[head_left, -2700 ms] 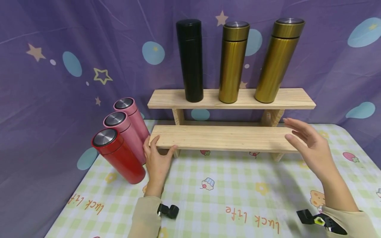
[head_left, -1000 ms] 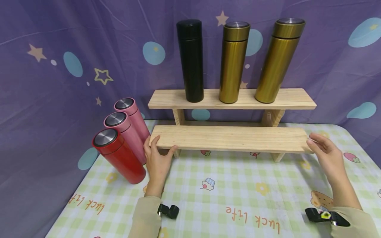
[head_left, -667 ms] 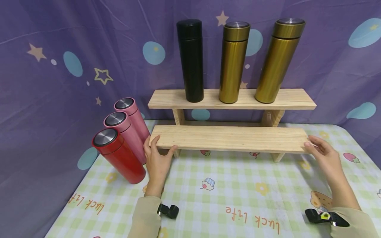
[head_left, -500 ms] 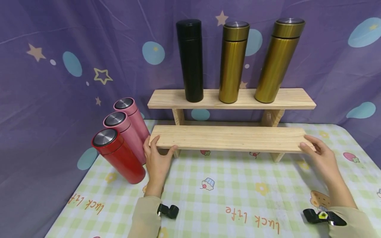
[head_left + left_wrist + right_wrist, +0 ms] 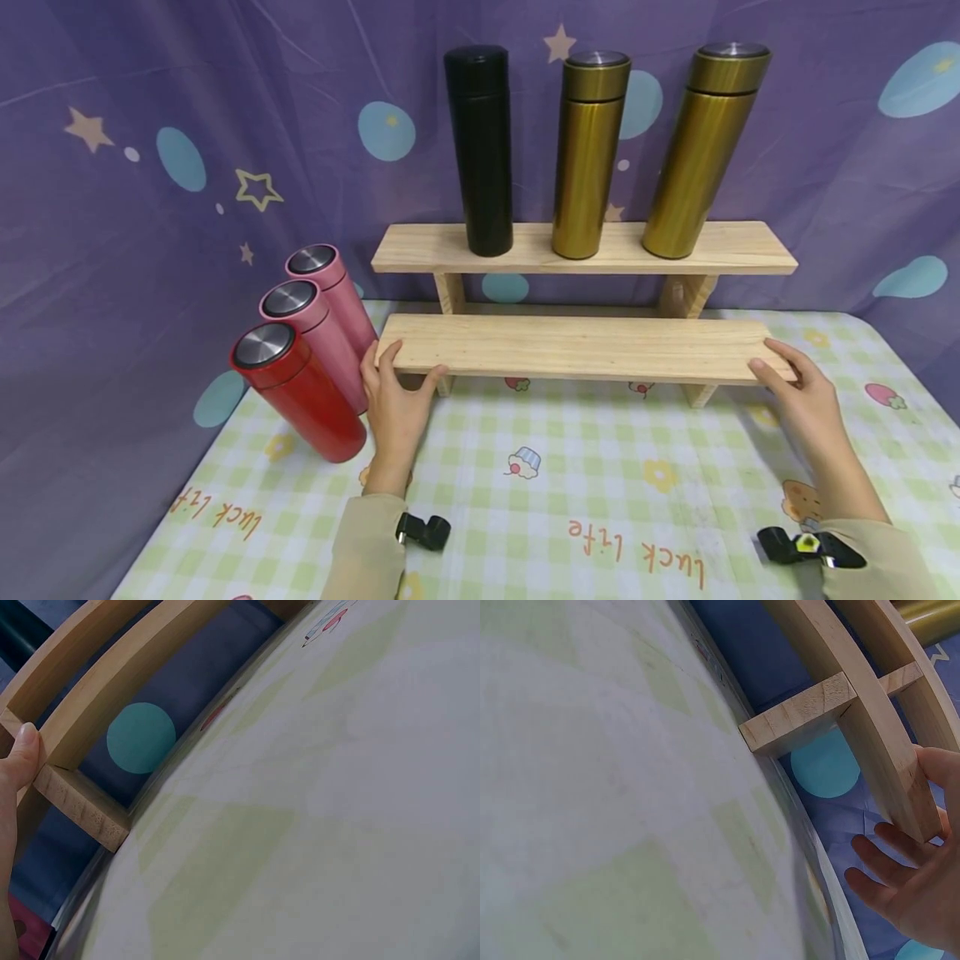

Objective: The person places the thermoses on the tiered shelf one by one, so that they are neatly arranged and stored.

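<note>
A two-tier wooden shelf (image 5: pixel 577 346) stands on the table. My left hand (image 5: pixel 397 408) grips the left end of its lower board, thumb at the front edge and fingertips on the end. In the left wrist view the thumb (image 5: pixel 26 754) lies against the wood. At the board's right end my right hand (image 5: pixel 806 400) holds the corner between thumb and fingers; the right wrist view shows several fingers (image 5: pixel 885 874) spread below the board end. On the upper board stand a black thermos (image 5: pixel 483 158) and two gold thermoses, one mid-board (image 5: pixel 588 167) and one farther right (image 5: pixel 697 167).
Left of the shelf, close by my left hand, stand a red thermos (image 5: pixel 303 396) and two pink thermoses, one in the middle (image 5: pixel 322 342) and one behind (image 5: pixel 341 292). A checked tablecloth (image 5: pixel 585 483) covers the table. A purple curtain (image 5: pixel 300 108) hangs behind.
My right hand came down and outward to the lower board's right end, then slid inward and closed around its corner. The left hand stayed at the left end; shelf and thermoses keep their places.
</note>
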A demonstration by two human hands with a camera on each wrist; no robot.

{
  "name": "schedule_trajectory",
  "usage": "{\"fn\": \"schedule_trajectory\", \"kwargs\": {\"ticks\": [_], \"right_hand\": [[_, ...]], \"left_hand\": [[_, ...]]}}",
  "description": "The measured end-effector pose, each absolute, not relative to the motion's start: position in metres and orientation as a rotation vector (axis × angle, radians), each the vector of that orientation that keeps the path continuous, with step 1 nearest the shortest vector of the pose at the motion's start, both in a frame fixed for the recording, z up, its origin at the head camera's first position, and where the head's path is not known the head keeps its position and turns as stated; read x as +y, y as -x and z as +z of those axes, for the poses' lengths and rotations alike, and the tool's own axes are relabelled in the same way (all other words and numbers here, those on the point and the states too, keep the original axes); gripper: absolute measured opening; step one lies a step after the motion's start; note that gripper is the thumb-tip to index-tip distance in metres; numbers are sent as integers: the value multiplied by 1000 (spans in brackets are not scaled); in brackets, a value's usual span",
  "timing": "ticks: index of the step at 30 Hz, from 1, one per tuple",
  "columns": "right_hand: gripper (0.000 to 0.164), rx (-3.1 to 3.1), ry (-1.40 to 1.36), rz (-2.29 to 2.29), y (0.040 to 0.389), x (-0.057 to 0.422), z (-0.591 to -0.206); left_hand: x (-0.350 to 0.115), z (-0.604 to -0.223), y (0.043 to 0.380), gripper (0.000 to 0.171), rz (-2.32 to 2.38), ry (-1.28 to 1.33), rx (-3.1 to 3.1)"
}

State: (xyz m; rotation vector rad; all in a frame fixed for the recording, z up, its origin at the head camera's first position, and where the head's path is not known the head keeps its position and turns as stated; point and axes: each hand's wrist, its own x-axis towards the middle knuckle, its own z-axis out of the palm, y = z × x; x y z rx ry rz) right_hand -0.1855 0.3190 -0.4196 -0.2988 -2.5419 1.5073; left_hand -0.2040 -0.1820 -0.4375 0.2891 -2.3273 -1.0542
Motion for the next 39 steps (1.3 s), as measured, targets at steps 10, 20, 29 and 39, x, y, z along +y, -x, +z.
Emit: {"fn": "schedule_trajectory", "kwargs": {"ticks": [10,20,29,39], "right_hand": [[64,-2490,252,1644,186,320,-422],[68,-2494,267,1684,187,316,-421],[69,-2469,309,1699,188,316,-422],[70,-2466,353,1725,189,316,-420]], "left_hand": [[-181,-436,203,80,-1047,-300,-2325],[-180,-432,194,80,-1058,-338,-2354],[-183,-424,179,81,-1002,-315,-2527],[-192,-409,147,86,-1024,-125,-2604]]}}
